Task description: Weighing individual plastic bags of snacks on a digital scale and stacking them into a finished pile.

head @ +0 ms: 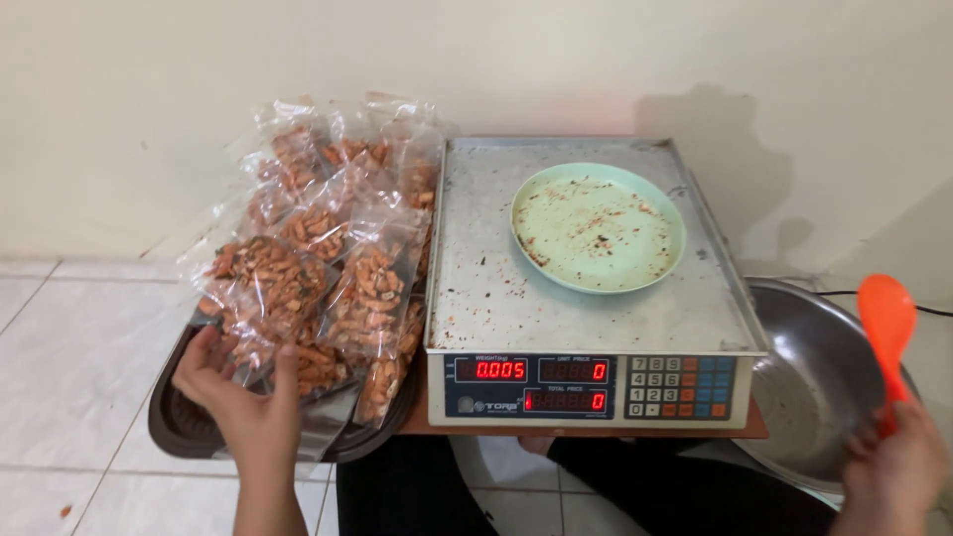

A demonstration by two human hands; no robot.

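Your right hand is at the lower right edge of view, fingers clenched around the handle of an orange plastic spoon. The spoon stands nearly upright, its long axis running up and slightly left from your fist, with the rounded bowl at the top and the handle end hidden in your grip. It hangs over the rim of a large steel bowl that sits low beside the scale. Your left hand is at the lower left, fingers spread and released, resting against a clear packet of orange-brown snacks at the near edge of the pile; the thumb and fingers touch the plastic without closing on it. More filled snack packets are heaped behind and beside that one on a dark tray, leaning against the left side of the scale. The digital scale stands between your two hands, its steel platform dusted with red crumbs, its display panel facing you. A pale green plate, speckled with crumbs, lies on the platform towards the far right. Tiled floor and a plain wall surround it all.
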